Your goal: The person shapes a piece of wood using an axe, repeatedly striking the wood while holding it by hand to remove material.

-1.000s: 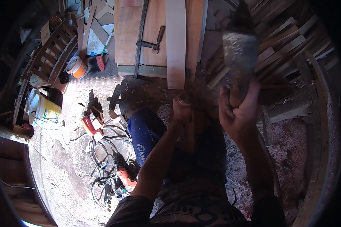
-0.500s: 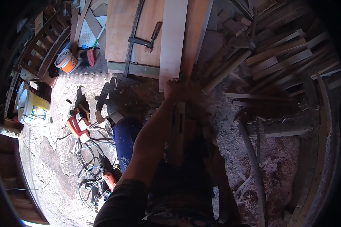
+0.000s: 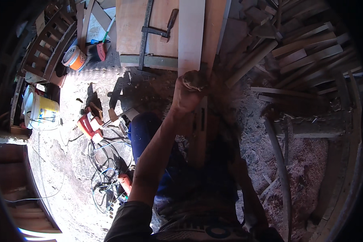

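Observation:
My left hand [image 3: 186, 99] is closed around a rough, brownish wad [image 3: 194, 80], perhaps wood shavings. It is raised in front of the near end of a pale plank [image 3: 190, 36], hiding that end. The plank lies lengthwise on a wide wooden panel [image 3: 129, 34]. Below the hand, between my legs, a long narrow wooden piece [image 3: 199, 133] with dark slots stands in shadow. My right hand [image 3: 237, 163] is low on the right, near my thigh; its fingers are lost in the dark, so I cannot see what they hold.
A bar clamp [image 3: 145, 36] with a wooden handle lies on the panel. To the left are a red power tool [image 3: 89, 126], tangled cables [image 3: 103, 161], an orange bucket [image 3: 74, 58] and a yellow-and-white bucket [image 3: 44, 111]. Wood offcuts [image 3: 306, 52] pile up at the far right, near a curved branch [image 3: 279, 169].
My left hand has risen from the plank's near end and turned, bringing the wad into clearer view. My right forearm has shifted slightly. The whole scene has slid right and a little up.

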{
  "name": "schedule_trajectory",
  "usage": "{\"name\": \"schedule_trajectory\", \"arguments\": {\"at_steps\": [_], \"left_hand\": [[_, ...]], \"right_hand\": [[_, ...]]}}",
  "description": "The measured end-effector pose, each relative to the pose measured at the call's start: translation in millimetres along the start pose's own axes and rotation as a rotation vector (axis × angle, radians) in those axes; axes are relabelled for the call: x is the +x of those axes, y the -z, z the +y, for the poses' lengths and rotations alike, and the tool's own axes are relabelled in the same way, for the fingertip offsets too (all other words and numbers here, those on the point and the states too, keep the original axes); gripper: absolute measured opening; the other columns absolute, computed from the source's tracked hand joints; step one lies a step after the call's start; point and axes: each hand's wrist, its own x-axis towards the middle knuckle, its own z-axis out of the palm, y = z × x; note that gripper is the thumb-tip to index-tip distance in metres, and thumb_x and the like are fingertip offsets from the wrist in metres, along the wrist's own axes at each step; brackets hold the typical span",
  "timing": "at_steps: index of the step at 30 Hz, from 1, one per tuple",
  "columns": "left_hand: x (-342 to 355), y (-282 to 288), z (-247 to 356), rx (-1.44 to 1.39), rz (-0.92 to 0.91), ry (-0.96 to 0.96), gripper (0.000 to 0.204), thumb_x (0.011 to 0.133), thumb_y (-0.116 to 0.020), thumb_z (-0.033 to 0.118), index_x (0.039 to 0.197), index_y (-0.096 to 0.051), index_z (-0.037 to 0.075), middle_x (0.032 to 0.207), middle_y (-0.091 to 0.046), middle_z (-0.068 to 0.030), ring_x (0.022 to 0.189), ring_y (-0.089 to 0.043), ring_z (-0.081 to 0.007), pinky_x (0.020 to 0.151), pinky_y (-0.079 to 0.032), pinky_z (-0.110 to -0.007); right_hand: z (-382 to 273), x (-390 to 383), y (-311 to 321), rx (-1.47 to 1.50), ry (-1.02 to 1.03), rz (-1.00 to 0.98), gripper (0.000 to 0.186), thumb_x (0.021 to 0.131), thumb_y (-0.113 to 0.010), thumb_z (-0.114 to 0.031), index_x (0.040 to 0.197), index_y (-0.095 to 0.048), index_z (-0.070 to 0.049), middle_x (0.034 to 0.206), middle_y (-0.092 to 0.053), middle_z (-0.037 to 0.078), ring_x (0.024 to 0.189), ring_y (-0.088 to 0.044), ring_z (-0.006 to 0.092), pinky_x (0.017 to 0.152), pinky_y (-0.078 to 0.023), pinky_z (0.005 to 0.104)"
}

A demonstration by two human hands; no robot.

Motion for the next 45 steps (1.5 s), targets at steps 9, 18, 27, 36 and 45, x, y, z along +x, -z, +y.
{"name": "schedule_trajectory", "arguments": {"at_steps": [9,18,27,36,45], "left_hand": [[-16,-1,-27,0.026,0.054,-0.108,0.012,0.082,-0.074,0.004,0.093,-0.071,0.002,0.086,-0.071,-0.0004,0.079,-0.064,-0.0077,0.067,-0.051,-0.026],[-17,-1,-34,-0.05,0.045,-0.005,0.016,0.076,-0.074,0.002,0.092,-0.071,0.002,0.088,-0.074,-0.0056,0.082,-0.07,-0.0128,0.072,-0.054,-0.027],[-13,-2,-33,0.025,-0.023,-0.102,0.015,0.078,-0.075,0.006,0.092,-0.071,0.002,0.084,-0.071,-0.0017,0.072,-0.062,-0.0079,0.061,-0.049,-0.027],[-22,6,-29,-0.039,0.136,0.009,0.008,0.079,-0.073,0.004,0.086,-0.068,0.001,0.078,-0.067,-0.0002,0.07,-0.061,-0.0076,0.06,-0.049,-0.026],[-23,1,-29,0.11,0.129,-0.211,0.004,0.08,-0.07,0.002,0.076,-0.067,0.002,0.069,-0.064,-0.0011,0.064,-0.06,-0.0079,0.055,-0.046,-0.027]], "right_hand": [[5,3,-4,-0.053,0.041,-0.003,0.057,0.085,-0.067,-0.024,0.133,-0.041,-0.006,0.095,-0.068,0.031,0.092,-0.064,0.0506,0.076,-0.053,0.0594],[5,5,-3,-0.03,-0.032,-0.044,0.062,0.083,-0.067,-0.023,0.138,-0.043,-0.008,0.1,-0.067,0.03,0.091,-0.064,0.0505,0.077,-0.052,0.06],[8,5,-3,-0.029,0.023,-0.02,0.066,0.083,-0.067,-0.025,0.141,-0.04,-0.009,0.102,-0.067,0.03,0.093,-0.064,0.0503,0.079,-0.052,0.0589],[-4,2,4,-0.001,-0.018,-0.054,0.066,0.082,-0.068,-0.025,0.14,-0.04,-0.009,0.106,-0.066,0.03,0.098,-0.063,0.0499,0.083,-0.051,0.0586],[-5,0,5,0.0,-0.03,-0.039,0.066,0.082,-0.07,-0.025,0.139,-0.039,-0.011,0.1,-0.067,0.03,0.093,-0.064,0.0518,0.078,-0.053,0.0593]]}}
